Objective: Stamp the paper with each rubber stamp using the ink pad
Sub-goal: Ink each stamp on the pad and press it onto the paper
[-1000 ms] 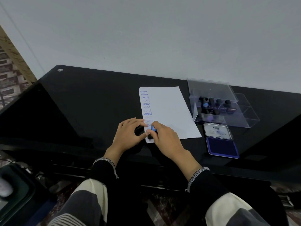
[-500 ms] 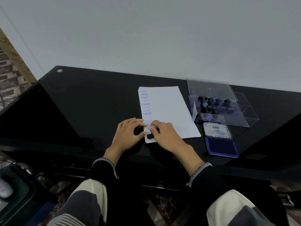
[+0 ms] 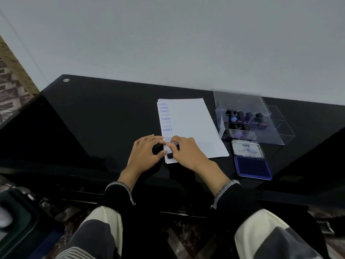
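A white sheet of paper (image 3: 192,124) lies on the black glass desk (image 3: 104,116), with a column of blue SAMPLE prints down its left edge. My right hand (image 3: 188,154) grips a small black rubber stamp with a blue top (image 3: 174,146) and holds it down on the paper's near left corner. My left hand (image 3: 146,153) rests with straight fingers on the paper's left edge beside the stamp. The open blue ink pad (image 3: 252,165) lies to the right of the paper.
A clear plastic box (image 3: 261,133) with several more stamps stands behind the ink pad, its lid up. The desk's front edge runs just below my wrists. A dark object sits low at the far left.
My right hand has shifted slightly on the stamp at the paper's corner. The left hand stays on the paper's edge.
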A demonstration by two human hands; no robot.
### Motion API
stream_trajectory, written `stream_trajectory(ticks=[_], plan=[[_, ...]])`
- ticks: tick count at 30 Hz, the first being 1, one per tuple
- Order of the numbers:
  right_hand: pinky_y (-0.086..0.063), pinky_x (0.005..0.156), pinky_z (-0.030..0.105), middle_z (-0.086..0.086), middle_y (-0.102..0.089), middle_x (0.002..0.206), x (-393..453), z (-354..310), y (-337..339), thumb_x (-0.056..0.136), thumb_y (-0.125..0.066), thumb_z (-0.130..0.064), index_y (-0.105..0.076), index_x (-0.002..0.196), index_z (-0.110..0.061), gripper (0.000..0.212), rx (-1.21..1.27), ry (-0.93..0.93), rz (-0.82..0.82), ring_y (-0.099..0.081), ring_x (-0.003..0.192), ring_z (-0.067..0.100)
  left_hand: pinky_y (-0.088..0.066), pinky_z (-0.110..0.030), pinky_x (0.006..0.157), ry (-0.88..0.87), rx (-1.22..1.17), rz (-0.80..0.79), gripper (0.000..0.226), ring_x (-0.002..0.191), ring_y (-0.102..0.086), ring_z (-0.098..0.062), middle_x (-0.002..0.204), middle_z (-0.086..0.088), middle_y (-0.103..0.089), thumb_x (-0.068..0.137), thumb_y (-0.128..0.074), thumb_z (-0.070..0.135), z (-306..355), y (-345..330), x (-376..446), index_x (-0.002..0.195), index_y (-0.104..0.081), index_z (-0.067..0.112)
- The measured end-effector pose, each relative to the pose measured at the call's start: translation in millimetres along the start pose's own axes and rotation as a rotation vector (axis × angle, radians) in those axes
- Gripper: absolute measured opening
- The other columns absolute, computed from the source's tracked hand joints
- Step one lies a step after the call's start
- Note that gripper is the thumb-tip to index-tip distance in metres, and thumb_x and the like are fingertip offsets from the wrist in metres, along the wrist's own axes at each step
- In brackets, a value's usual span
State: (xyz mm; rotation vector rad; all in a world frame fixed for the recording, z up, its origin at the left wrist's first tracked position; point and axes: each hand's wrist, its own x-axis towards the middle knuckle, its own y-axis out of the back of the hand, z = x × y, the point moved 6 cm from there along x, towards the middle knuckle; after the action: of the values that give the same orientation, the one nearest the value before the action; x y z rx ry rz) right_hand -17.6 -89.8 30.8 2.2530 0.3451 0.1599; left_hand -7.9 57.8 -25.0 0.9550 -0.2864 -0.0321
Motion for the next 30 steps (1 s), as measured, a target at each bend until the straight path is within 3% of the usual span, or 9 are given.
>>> stream_trajectory(ticks=[2,5,10,13,20,25,28,30], plan=[[-0.044,0.063,0.031,0.008,-0.06,0.077,1.7,1.2,-0.6,0.099,-0.045,-0.027,-0.058,0.089,-0.006,0.026,0.01,-0.008,0.004,-0.049,0.065,0.017,-0.019,-0.032,0.111,0.0,0.0,-0.002,0.033,0.134,-0.035,-0.003,0.132,0.025,-0.053,0.081,-0.048,0.058,1.1,0.2,-0.2,0.108,-0.06,0.043],[-0.05,0.07,0.034,0.008,-0.065,0.086,-6.4,5.0,-5.9,0.099,-0.044,-0.03,-0.057,0.092,-0.012,0.023,0.029,-0.01,0.027,-0.056,0.075,0.019,-0.018,-0.031,0.109,0.002,-0.014,0.001,0.04,0.134,-0.035,-0.002,0.131,0.026,-0.053,0.078,-0.042,0.063,1.3,1.3,0.0,0.107,-0.061,0.043],[-0.046,0.065,0.028,0.003,-0.061,0.08,-20.4,2.6,-7.6,0.1,-0.044,-0.027,-0.052,0.093,-0.015,0.016,0.035,0.027,0.071,-0.054,0.067,0.016,-0.017,-0.03,0.109,0.001,-0.01,0.007,0.023,0.134,-0.035,-0.003,0.132,0.025,-0.053,0.088,-0.06,0.048,1.0,0.7,0.0,0.11,-0.062,0.041],[-0.044,0.063,0.03,0.005,-0.06,0.076,-13.1,2.5,-5.3,0.099,-0.044,-0.027,-0.053,0.089,-0.012,0.02,0.057,0.006,0.054,-0.051,0.064,0.016,-0.019,-0.032,0.111,-0.002,-0.019,0.015,0.02,0.134,-0.036,-0.004,0.131,0.025,-0.054,0.088,-0.06,0.044,2.0,1.3,-0.7,0.108,-0.062,0.042],[-0.045,0.062,0.031,0.008,-0.062,0.079,-6.0,4.4,-5.4,0.099,-0.045,-0.027,-0.053,0.085,-0.01,0.024,0.062,-0.008,0.044,-0.051,0.063,0.019,-0.021,-0.033,0.112,0.008,-0.019,0.029,0.025,0.134,-0.037,-0.004,0.131,0.024,-0.055,0.087,-0.06,0.043,1.2,1.7,-0.6,0.111,-0.061,0.04],[-0.041,0.058,0.02,-0.002,-0.057,0.072,-20.0,3.5,-8.3,0.1,-0.044,-0.025,-0.052,0.09,-0.014,0.016,0.078,0.029,0.087,-0.051,0.059,0.013,-0.021,-0.032,0.112,0.008,0.002,0.034,0.033,0.134,-0.036,-0.003,0.133,0.023,-0.054,0.089,-0.061,0.043,1.3,1.5,-0.4,0.121,-0.059,0.036],[-0.048,0.067,0.029,0.004,-0.063,0.081,-12.4,4.7,-7.6,0.099,-0.045,-0.027,-0.053,0.09,-0.014,0.019,0.09,0.009,0.078,-0.057,0.068,0.018,-0.021,-0.031,0.112,0.003,-0.001,0.035,0.042,0.134,-0.037,-0.003,0.132,0.023,-0.055,0.084,-0.052,0.053,1.5,1.2,-0.3,0.122,-0.059,0.037],[-0.047,0.067,0.034,0.007,-0.062,0.076,-5.2,4.7,-6.4,0.099,-0.045,-0.027,-0.054,0.086,-0.011,0.023,0.088,-0.006,0.069,-0.054,0.067,0.019,-0.021,-0.03,0.111,-0.001,0.003,0.039,0.047,0.134,-0.038,-0.003,0.131,0.024,-0.055,0.081,-0.046,0.056,1.9,1.7,-0.3,0.122,-0.059,0.037]])
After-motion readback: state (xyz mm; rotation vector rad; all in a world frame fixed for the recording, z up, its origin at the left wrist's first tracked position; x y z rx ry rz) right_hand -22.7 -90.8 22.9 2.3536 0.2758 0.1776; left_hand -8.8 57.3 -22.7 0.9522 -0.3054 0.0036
